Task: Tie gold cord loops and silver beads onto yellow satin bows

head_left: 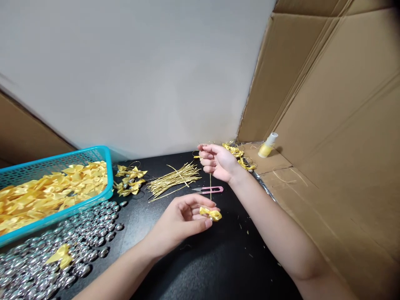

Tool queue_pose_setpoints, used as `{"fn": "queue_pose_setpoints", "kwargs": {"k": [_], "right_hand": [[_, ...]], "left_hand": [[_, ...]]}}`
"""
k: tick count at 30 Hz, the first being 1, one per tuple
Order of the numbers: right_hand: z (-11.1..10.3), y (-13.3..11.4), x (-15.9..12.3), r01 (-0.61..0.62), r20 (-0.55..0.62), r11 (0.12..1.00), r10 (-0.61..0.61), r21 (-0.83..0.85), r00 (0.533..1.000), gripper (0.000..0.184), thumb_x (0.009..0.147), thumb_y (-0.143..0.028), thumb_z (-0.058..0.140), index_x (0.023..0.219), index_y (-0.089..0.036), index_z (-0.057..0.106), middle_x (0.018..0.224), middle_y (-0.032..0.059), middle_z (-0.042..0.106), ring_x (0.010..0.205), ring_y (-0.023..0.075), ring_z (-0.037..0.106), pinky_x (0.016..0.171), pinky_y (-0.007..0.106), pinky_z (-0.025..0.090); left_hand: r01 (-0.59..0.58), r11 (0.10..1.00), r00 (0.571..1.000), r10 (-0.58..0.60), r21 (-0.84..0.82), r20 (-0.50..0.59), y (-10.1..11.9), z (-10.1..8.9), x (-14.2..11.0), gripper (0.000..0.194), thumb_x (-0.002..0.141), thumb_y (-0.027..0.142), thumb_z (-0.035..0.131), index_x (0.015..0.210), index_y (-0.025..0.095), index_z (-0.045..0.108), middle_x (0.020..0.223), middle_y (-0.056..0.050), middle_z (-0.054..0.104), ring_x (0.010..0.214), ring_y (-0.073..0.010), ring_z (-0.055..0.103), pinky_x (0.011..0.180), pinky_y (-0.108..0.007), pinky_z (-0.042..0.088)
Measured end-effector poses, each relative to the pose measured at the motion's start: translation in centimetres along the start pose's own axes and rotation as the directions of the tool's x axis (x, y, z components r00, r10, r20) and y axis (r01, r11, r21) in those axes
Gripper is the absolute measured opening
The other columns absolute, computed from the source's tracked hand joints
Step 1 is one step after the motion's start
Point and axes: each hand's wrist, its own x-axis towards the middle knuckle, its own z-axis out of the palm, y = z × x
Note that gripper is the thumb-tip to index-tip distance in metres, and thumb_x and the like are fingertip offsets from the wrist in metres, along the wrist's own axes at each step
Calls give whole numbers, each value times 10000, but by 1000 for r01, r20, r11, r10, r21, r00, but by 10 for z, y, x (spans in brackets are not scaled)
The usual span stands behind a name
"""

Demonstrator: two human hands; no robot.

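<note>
A small yellow ribbon bow (214, 214) sits at the fingertips of my left hand (184, 214), thumb below and fingers curled behind it. A thin gold cord (210, 183) runs straight up from the bow to my right hand (217, 160). That hand's fingers are closed on the cord, above and beyond the left one. Behind the cord, pink-handled thread snips (215, 190) lie on the black table (200, 266). To their left is a bundle of cut gold cords (175, 177).
At left, a turquoise basket (110, 175) holds many yellow bows. Silver beads (90, 237) are spread before it, with one loose bow (62, 256) on them. Bows with cords (129, 179) lie beside the basket, others (234, 150) behind my right hand. A small bottle (267, 146) stands on cardboard at right.
</note>
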Motion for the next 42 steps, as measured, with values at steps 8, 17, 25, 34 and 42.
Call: {"fn": "queue_pose_setpoints", "kwargs": {"k": [8,17,25,34,42], "right_hand": [[2,6,-2,101,29,987,-98,-127,995,156,955,-162,430,822,-191,506,492,-94,447,335,22,216,365,123,160],[8,-9,-18,241,-56,918,-271,-317,961,260,953,-155,453,699,-161,510,443,-123,253,368,27,133,371,153,97],[4,-10,-12,331,-145,907,-376,-260,915,264,949,-148,473,687,-174,492,449,-122,219,380,35,122,368,164,109],[-3,-20,-11,389,-148,892,-427,-228,892,263,965,-177,459,703,-190,481,455,-124,171,390,47,99,379,182,114],[-9,-16,0,372,-226,909,-408,-186,885,267,961,-155,455,696,-180,469,419,-135,190,363,38,110,367,162,110]], "left_hand": [[-132,966,980,161,224,-114,5,-4,-2,267,729,152,782,963,178,656,890,-23,756,843,-112,692,786,-203,527],[-209,809,927,342,550,-152,18,-4,-7,225,799,185,688,1013,175,621,1018,-63,724,979,-178,669,881,-292,513],[-121,859,969,211,497,-129,13,-4,-4,352,768,155,695,1096,179,570,1043,-80,721,950,-182,671,821,-297,508],[-58,958,993,84,282,-82,10,-9,-4,417,770,158,747,1135,198,550,1046,-60,725,865,-109,670,794,-217,508],[-28,980,995,47,198,-89,12,-5,-4,404,765,162,761,1110,184,553,1001,-64,743,848,-110,686,793,-213,503]]}}
